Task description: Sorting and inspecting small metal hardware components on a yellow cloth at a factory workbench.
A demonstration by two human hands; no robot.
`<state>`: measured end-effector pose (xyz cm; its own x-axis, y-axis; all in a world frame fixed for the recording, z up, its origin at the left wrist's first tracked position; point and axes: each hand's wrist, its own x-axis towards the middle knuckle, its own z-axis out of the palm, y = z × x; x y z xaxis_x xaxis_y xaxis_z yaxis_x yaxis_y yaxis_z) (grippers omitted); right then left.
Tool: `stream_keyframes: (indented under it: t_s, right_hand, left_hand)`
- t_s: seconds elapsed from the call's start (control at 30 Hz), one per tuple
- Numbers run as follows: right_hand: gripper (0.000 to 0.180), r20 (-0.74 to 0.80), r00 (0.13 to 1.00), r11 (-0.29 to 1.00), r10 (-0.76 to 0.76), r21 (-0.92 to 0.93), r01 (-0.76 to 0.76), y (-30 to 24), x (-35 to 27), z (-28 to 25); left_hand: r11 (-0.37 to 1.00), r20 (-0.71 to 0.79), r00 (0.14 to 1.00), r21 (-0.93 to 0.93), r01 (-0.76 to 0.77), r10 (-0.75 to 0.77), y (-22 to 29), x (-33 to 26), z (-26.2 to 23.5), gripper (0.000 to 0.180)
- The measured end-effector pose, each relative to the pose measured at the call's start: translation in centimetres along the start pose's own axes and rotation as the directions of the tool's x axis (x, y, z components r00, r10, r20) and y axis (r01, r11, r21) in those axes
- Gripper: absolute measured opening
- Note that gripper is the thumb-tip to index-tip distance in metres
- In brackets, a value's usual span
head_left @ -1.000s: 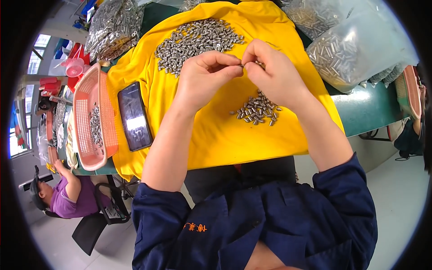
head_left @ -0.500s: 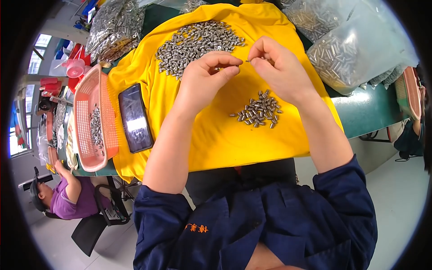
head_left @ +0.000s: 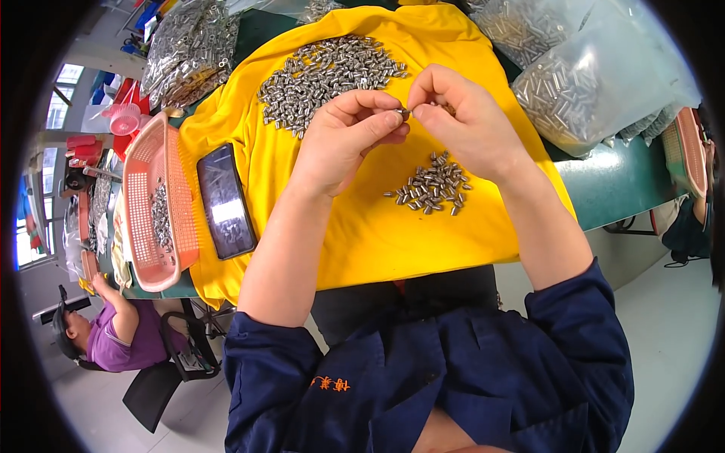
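Observation:
My left hand (head_left: pixel 332 143) pinches a small metal cylinder (head_left: pixel 402 114) between thumb and forefinger. Against it, my right hand (head_left: pixel 472 124) is closed in a pinch; whatever sits at its fingertips is too small to name. A few brassy bits (head_left: pixel 450 110) show under the curled right fingers. Both hands hover over a yellow cloth (head_left: pixel 362 249). Beyond the left hand spreads a large heap of short metal cylinders (head_left: pixel 325 79). A smaller pile of similar cylinders (head_left: pixel 432 185) lies below the hands, nearer to me.
To the left are a dark phone (head_left: pixel 226 200) and a pink basket (head_left: pixel 136 241) with small metal parts. Clear bags of metal parts (head_left: pixel 559 98) stand at the right on the green table (head_left: pixel 615 185). Far left, a person in purple (head_left: pixel 132 336) sits working.
My hands have come together: the right fingertips moved left to meet the left ones, closing the small gap. A metal cylinder now shows at the left fingertips.

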<state>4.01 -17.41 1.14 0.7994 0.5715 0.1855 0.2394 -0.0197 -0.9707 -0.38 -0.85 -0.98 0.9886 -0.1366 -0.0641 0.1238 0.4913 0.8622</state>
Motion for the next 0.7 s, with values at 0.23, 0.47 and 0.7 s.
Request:
stream_keyframes:
  t_s: [0.23,0.47,0.7]
  right_hand:
    - [0.008,-0.024,0.985,0.924,-0.171,-0.351,0.152,0.3,-0.2,0.2]
    - [0.002,0.048,0.996,0.997,0.071,-0.007,-0.071,0.2,0.3,-0.2]
    - [0.008,-0.111,0.991,0.993,0.08,0.099,-0.07,1.3,0.8,-2.0]
  left_hand:
    - [0.978,-0.027,0.997,0.198,-0.069,0.076,-0.2,0.3,0.2,0.011]
    - [0.961,0.0,0.992,0.25,-0.118,0.122,-0.4,0.5,-0.2,0.009]
    - [0.606,0.186,0.977,0.791,-0.087,-0.102,-0.6,-0.7,2.0,0.014]
